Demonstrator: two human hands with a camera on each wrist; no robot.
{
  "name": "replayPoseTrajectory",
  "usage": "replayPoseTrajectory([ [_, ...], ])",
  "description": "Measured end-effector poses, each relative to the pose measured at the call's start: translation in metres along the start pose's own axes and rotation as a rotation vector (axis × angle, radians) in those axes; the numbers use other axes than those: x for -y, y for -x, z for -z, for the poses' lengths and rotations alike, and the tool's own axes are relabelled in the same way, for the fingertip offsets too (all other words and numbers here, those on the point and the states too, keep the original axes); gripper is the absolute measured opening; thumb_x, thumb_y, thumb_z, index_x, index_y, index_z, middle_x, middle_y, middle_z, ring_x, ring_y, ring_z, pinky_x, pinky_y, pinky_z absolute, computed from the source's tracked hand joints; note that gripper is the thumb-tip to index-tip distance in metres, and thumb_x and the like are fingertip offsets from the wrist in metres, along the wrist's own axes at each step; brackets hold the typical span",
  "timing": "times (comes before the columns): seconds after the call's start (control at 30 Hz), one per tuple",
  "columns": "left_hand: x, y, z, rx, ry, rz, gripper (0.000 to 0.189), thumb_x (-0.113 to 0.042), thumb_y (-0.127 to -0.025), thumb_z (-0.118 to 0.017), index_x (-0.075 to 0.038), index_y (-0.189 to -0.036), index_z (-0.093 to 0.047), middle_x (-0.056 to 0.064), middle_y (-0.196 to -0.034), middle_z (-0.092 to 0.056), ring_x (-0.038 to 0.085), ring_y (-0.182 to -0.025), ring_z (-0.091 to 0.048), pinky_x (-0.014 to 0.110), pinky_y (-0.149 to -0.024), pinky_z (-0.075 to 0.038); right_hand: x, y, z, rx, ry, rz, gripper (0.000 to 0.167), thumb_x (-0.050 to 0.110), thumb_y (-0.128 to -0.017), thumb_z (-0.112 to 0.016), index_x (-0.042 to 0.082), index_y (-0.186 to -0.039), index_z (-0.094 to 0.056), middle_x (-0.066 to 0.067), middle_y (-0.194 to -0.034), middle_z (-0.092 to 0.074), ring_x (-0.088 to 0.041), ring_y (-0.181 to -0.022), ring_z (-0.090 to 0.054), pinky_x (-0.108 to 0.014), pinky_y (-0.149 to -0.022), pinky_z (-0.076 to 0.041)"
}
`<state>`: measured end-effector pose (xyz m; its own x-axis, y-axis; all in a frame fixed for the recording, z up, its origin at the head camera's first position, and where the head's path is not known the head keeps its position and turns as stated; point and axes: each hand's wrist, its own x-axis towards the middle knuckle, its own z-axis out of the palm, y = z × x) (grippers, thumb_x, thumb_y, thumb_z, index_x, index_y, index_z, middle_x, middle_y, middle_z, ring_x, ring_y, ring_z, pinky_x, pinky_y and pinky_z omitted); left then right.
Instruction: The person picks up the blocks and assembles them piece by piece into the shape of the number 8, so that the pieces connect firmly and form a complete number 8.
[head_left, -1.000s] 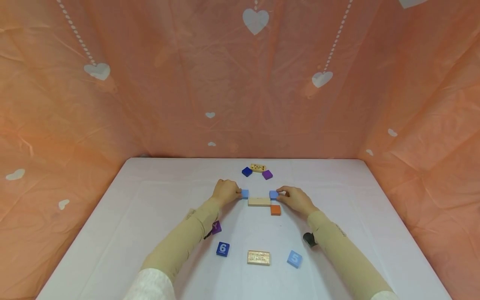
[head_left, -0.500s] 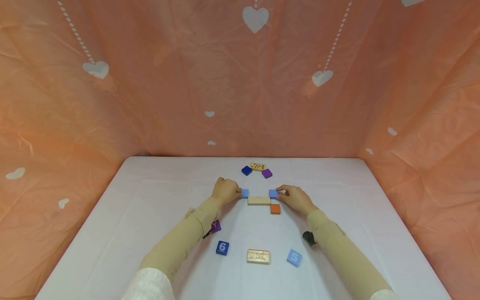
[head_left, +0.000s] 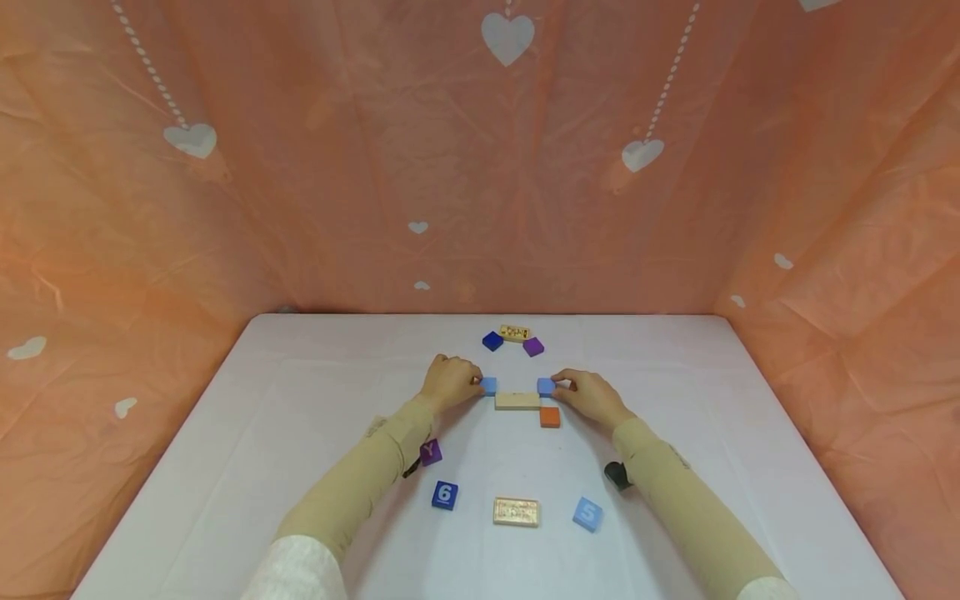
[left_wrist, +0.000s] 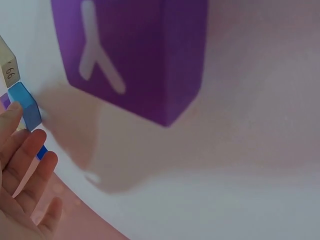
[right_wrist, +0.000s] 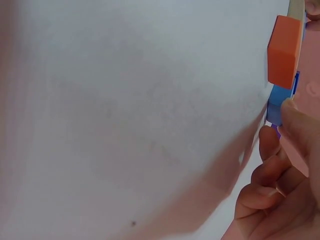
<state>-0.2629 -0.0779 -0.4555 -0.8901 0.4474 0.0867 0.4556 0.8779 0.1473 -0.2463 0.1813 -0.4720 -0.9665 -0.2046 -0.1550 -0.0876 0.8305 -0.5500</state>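
My left hand (head_left: 452,382) pinches a small light blue square block (head_left: 489,386) at the far left corner of a plain wooden rectangular block (head_left: 517,402). In the left wrist view the thumb lies on this blue block (left_wrist: 26,107), with the other fingers spread below it. My right hand (head_left: 592,395) pinches a matching blue block (head_left: 546,387) at the wooden block's far right corner. The right wrist view has the thumb against that blue block (right_wrist: 276,107) and the other fingers curled. An orange block (head_left: 550,417) sits at the wooden block's near right corner.
Farther back lie a dark blue block (head_left: 492,341), a gold-coloured block (head_left: 515,333) and a purple block (head_left: 533,347). Nearer are a purple Y block (head_left: 431,452) by the left sleeve, a dark blue 6 block (head_left: 445,495), a gold-coloured rectangular block (head_left: 516,512) and a light blue 5 block (head_left: 588,514).
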Motion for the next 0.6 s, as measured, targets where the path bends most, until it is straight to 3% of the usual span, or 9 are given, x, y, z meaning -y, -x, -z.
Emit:
replayPoseTrajectory([
  [0.23, 0.0016, -0.0015, 0.0006, 0.009, 0.053, 0.016, 0.028, -0.025, -0.078, -0.071, -0.011, -0.103, -0.070, -0.001, -0.079, -0.069, 0.017, -0.079, -0.064, 0.041, -0.085, -0.043, 0.0004, 0.0005, 0.0007, -0.005, -0.006, -0.007, 0.035, 0.030, -0.090, -0.060, 0.017, -0.122, -0.060, -0.008, -0.104, -0.066, -0.022, -0.092, -0.056, -0.047, -0.092, -0.046],
  [0.6, 0.0013, -0.0028, -0.0009, 0.034, 0.021, -0.010, 0.017, -0.025, -0.079, -0.071, -0.013, -0.091, -0.072, -0.004, -0.074, -0.068, 0.014, -0.072, -0.061, 0.038, -0.080, -0.043, -0.0009, -0.0006, 0.0001, 0.000, -0.010, -0.002, 0.035, 0.030, -0.090, -0.060, 0.018, -0.122, -0.060, -0.007, -0.103, -0.066, -0.021, -0.092, -0.056, -0.048, -0.092, -0.045],
])
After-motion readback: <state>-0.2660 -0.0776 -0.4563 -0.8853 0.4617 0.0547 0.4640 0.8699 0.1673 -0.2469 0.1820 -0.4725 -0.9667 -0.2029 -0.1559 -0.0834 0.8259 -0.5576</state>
